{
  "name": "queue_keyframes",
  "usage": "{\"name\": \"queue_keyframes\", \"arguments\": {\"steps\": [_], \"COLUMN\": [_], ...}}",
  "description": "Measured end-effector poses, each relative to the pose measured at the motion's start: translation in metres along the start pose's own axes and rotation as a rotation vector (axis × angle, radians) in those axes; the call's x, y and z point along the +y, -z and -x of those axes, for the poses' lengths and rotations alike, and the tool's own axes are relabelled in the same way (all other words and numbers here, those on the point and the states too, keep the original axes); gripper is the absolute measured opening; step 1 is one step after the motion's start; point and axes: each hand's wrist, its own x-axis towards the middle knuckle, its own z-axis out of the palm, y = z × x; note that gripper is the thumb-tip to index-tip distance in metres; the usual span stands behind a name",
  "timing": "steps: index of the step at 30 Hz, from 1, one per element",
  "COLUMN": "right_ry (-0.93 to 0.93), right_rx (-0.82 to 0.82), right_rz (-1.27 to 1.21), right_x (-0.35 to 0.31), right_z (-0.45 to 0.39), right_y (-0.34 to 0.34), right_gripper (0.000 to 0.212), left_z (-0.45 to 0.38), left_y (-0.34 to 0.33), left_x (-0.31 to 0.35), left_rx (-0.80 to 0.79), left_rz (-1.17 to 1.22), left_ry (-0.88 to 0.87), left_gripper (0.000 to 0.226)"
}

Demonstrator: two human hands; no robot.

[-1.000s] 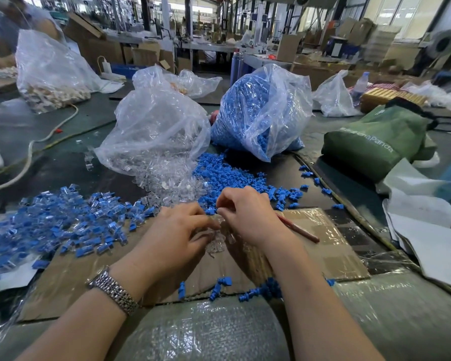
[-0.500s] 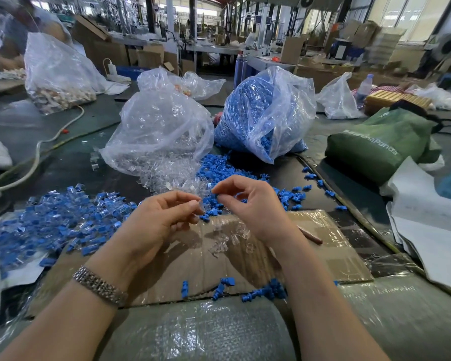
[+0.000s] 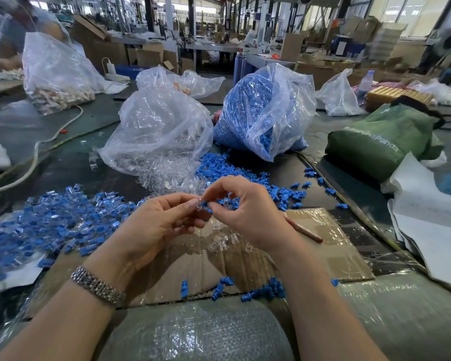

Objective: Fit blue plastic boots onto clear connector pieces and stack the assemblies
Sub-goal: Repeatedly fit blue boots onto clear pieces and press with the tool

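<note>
My left hand (image 3: 162, 220) pinches a small clear connector piece (image 3: 199, 206) between thumb and forefinger. My right hand (image 3: 248, 207) pinches a blue boot (image 3: 205, 204) and holds it against that connector, above a taped cardboard sheet (image 3: 331, 254). A few loose clear connectors (image 3: 219, 243) lie on the cardboard under my hands. A heap of finished blue-and-clear assemblies (image 3: 50, 222) lies at the left. Loose blue boots (image 3: 245, 178) spread behind my hands, and a few more boots (image 3: 258, 290) sit near the cardboard's front edge.
A clear bag of connectors (image 3: 156, 136) and a bag of blue boots (image 3: 266, 110) stand behind the work spot. A green bag (image 3: 380, 142) and white papers (image 3: 427, 217) lie at the right. A red pencil (image 3: 305, 230) rests on the cardboard. A white cable (image 3: 34, 157) runs at left.
Both hands rose from the cardboard and came together; the right hand now holds a blue boot at the connector in the left hand.
</note>
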Motion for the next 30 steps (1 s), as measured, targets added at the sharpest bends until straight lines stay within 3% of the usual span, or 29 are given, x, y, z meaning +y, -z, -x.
{"name": "queue_keyframes", "arguments": {"steps": [8,17,30], "right_ry": [-0.046,-0.071,-0.105], "right_rx": [-0.034,-0.057,-0.102], "right_rz": [-0.025,-0.014,-0.006], "right_x": [0.0012,0.0006,-0.0034], "right_z": [0.0,0.0001,0.0018], "right_y": [0.002,0.0017,0.0035], "right_gripper": [0.007,0.009,0.01], "left_z": [0.0028,0.0022,0.0037], "left_y": [0.0045,0.0032,0.0036], "left_x": [0.0016,-0.0006,-0.0007], "left_rx": [-0.041,0.062,0.073], "left_rz": [-0.014,-0.187,-0.208], "left_ry": [-0.035,-0.139,-0.124], "left_gripper": [0.03,0.029,0.025]}}
